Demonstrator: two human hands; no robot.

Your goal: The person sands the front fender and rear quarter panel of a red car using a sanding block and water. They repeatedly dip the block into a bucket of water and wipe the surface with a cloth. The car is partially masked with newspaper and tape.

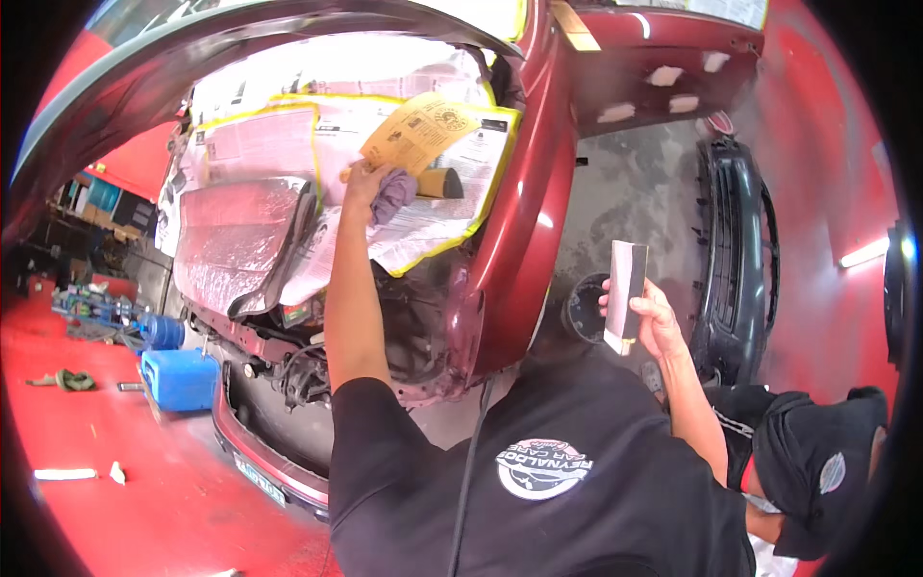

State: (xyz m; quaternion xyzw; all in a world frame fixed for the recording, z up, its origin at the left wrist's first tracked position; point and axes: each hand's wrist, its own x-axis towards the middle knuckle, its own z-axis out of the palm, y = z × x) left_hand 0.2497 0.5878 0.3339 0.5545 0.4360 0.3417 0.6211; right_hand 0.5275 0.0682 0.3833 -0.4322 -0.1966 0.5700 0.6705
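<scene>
A pale-faced block with a dark side (627, 288) is pinched between the thumb and fingers of the right hand (654, 313), raised over the grey floor (608, 212) and kept clear of the red car (514, 231). The left hand (361, 185) is placed at a purple rag (392, 197) and a yellow sheet (420, 133); whether its grip is closed on either cannot be told. Both are laid on the paper (240, 154) over the engine bay.

Covering appears done: the paper is edged with yellow tape. The black bumper (738, 260) is set apart from the car. Surface work seems unfinished, as 4 pale patches (665, 76) are left unpainted on the red panel (601, 77). How far they have been smoothed cannot be judged.
</scene>
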